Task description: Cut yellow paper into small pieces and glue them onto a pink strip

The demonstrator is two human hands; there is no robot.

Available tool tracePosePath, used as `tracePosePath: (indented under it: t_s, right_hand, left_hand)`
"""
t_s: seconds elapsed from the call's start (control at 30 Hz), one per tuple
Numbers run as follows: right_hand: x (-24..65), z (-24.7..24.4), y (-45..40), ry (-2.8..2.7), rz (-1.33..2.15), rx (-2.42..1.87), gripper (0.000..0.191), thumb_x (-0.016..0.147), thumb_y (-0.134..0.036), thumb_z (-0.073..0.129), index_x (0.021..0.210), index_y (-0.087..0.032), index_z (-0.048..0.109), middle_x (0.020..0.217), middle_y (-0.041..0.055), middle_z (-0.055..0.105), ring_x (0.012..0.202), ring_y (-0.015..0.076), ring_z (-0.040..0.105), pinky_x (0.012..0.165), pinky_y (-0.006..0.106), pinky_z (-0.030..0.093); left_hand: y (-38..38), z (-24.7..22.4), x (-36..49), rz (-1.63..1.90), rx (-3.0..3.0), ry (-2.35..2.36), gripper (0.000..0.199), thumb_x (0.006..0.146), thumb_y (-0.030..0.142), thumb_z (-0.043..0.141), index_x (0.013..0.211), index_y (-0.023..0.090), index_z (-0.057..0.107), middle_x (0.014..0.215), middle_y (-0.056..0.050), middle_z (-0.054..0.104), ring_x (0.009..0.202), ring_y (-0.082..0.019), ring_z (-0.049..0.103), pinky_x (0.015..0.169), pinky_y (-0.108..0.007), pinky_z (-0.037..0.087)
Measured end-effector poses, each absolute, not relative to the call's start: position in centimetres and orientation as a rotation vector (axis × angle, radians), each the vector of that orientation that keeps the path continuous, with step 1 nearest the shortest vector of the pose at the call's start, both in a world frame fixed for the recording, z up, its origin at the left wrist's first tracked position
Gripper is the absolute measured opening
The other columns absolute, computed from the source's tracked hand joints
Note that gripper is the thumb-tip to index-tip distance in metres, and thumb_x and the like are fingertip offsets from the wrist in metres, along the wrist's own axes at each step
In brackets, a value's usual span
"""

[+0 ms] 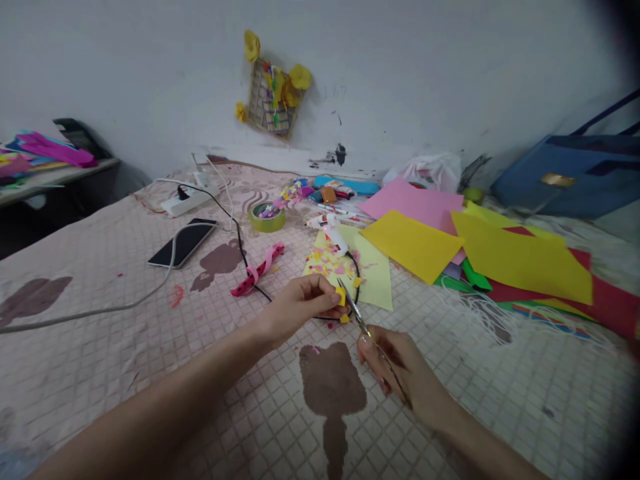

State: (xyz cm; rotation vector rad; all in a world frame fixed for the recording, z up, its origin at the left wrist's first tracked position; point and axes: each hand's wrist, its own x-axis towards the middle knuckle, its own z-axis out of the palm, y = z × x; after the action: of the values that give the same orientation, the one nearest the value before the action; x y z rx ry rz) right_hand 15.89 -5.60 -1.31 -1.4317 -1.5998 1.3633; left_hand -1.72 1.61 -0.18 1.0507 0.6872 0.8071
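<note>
Between the fingertips of my left hand (307, 301) is a small piece of yellow paper (341, 295). My right hand (400, 365) is closed on a pair of scissors (361, 321), whose blades point up and left beside the yellow piece. Whether the blades touch it I cannot tell. Just beyond my hands, pink and yellow scraps (327, 261) are scattered over a pale yellow sheet (377, 280). A white glue gun (336, 240) with a black cord lies on that sheet. A pink spotted strip (257, 270) rests left of my left hand.
Coloured sheets (413, 243) and white string (483, 317) spread to the right, with a blue bag (570, 177) behind. On the left lie a phone (184, 244), a power strip (187, 201) and trailing cables. A roll of tape (266, 220) stands further back.
</note>
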Motion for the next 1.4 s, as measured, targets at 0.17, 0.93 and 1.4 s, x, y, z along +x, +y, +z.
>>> tracePosePath:
  t_s: [0.17,0.93,1.4]
  right_hand:
    - [15.9,-1.1,-5.6,-1.65,1.308,-1.455,0.046,0.081,-0.06,0.039,0.06,-0.019,0.043,0.047,-0.0059,0.035,0.04,0.0084,0.034,0.039,0.022,0.024]
    - [15.8,-1.4,-5.6,-1.639,1.317,-1.479,0.046,0.082,-0.06,0.037,0.059,-0.02,0.041,0.046,-0.006,0.034,0.039,0.0083,0.034,0.037,0.021,0.024]
    - [15.8,-1.7,-5.7,-1.607,1.383,-1.483,0.047,0.081,-0.059,0.041,0.057,-0.02,0.041,0.046,-0.0057,0.035,0.038,0.0072,0.033,0.035,0.019,0.026]
  left_hand:
    - [1.6,-0.3,-1.7,0.806,1.054,0.683,0.019,0.075,0.025,0.066,0.075,0.011,0.052,0.075,-0.005,0.066,0.069,-0.011,0.063,0.07,-0.025,0.049]
    - [2.1,-0.2,-2.0,0.748,1.051,0.703,0.02,0.074,0.025,0.067,0.075,0.011,0.053,0.075,-0.004,0.067,0.07,-0.01,0.064,0.072,-0.024,0.049]
    - [3.1,0.1,-3.3,0.598,1.089,0.67,0.02,0.073,0.024,0.068,0.074,0.012,0.052,0.078,-0.006,0.069,0.074,-0.013,0.066,0.071,-0.025,0.051]
